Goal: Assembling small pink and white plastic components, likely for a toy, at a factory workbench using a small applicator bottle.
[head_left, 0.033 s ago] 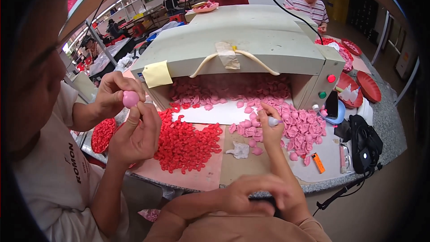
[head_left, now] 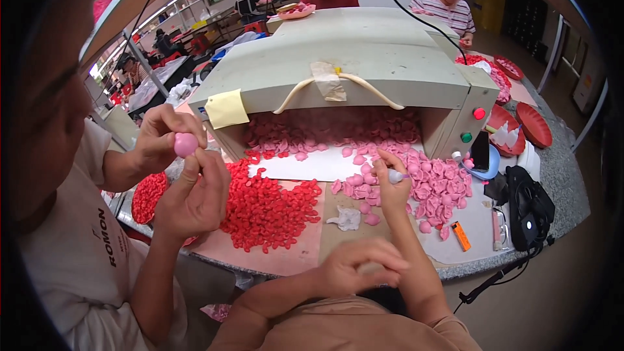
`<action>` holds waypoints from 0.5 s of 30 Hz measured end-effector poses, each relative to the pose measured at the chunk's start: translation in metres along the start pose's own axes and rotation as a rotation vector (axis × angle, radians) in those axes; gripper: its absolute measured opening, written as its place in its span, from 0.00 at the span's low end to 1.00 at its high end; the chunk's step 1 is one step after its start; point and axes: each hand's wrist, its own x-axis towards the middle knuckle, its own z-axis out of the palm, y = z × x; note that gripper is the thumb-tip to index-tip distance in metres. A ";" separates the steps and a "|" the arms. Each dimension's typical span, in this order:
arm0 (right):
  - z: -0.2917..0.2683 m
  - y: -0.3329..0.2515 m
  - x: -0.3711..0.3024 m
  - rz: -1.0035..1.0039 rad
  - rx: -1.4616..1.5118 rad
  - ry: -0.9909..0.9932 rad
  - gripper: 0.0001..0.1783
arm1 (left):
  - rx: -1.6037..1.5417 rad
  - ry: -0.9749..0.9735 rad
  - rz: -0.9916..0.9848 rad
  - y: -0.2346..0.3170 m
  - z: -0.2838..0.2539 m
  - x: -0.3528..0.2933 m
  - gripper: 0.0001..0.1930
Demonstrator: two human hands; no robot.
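Observation:
My right hand [head_left: 394, 195] is closed around a small squeeze bottle [head_left: 396, 176] with a pale nozzle, just above a pile of pink petal-like pieces [head_left: 448, 185]. Near my body, my left hand [head_left: 357, 266] reaches across beside my right forearm. Its fingers are stretched and slightly blurred, the thumb is apart, and nothing shows in it. Round pink pieces [head_left: 372, 219] lie close to my right wrist, beside a crumpled white scrap [head_left: 346, 218]. To the left spreads a heap of small red pieces [head_left: 270, 214].
A grey box-shaped machine [head_left: 364, 39] stands ahead, with pink pieces inside its opening. At left, another person's hands [head_left: 192, 195] hold a round pink piece [head_left: 185, 144]. An orange lighter-like item [head_left: 461, 236], a black bag [head_left: 530, 208] and red trays [head_left: 535, 125] are at right.
My left hand has shifted a little left and up, and its fingers look less smeared. The right hand keeps the bottle in nearly the same place.

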 end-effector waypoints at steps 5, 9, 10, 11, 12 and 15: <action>0.003 0.002 0.013 0.025 -0.007 0.059 0.12 | 0.238 0.496 -0.023 -0.046 -0.062 -0.020 0.04; -0.010 -0.003 0.030 0.047 0.008 0.046 0.11 | 0.195 0.710 0.096 -0.072 -0.104 -0.013 0.12; -0.015 0.002 0.031 0.050 0.012 0.053 0.10 | 0.273 0.761 0.042 -0.082 -0.108 -0.011 0.11; -0.019 0.009 0.028 0.065 0.018 0.049 0.10 | 0.355 0.813 -0.009 -0.091 -0.111 -0.012 0.11; -0.020 0.015 0.026 0.115 0.006 0.078 0.10 | 0.396 0.845 -0.071 -0.101 -0.117 -0.016 0.06; -0.014 0.019 0.021 0.141 -0.165 0.078 0.08 | 0.678 0.703 -0.189 -0.111 -0.121 -0.025 0.08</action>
